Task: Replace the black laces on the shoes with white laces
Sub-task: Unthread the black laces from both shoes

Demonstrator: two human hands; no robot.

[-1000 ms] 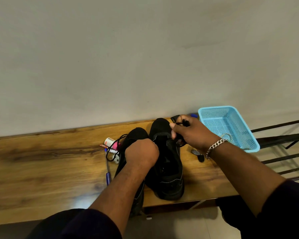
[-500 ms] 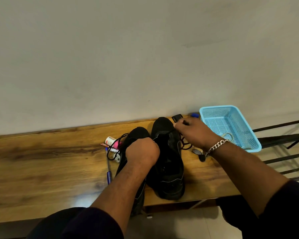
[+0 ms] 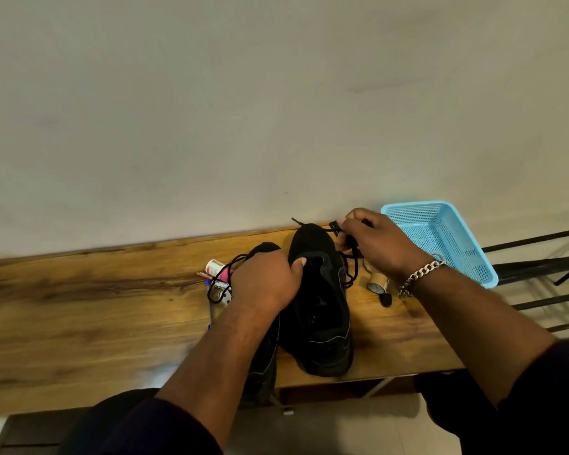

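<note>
The right hand (image 3: 380, 244) has lifted up and back toward the wall since a moment ago, drawing the black lace (image 3: 350, 257) farther out of the right shoe (image 3: 319, 300); a lace tip now pokes up past the toe. Both shoes stand side by side on the worktop (image 3: 79, 307). The left hand (image 3: 266, 284) stays curled on the shoe's tongue, thumb at the collar, steadying it. The right hand's fingers pinch the lace beside the basket (image 3: 447, 238).

Two black fabric shoes (image 3: 319, 310) with black cord laces (image 3: 349, 257) stand on the streaked brown wooden surface (image 3: 96, 310). Far right sits a light-blue perforated plastic basket (image 3: 447, 238); a silver chain bracelet (image 3: 421, 275) glints nearby.
</note>
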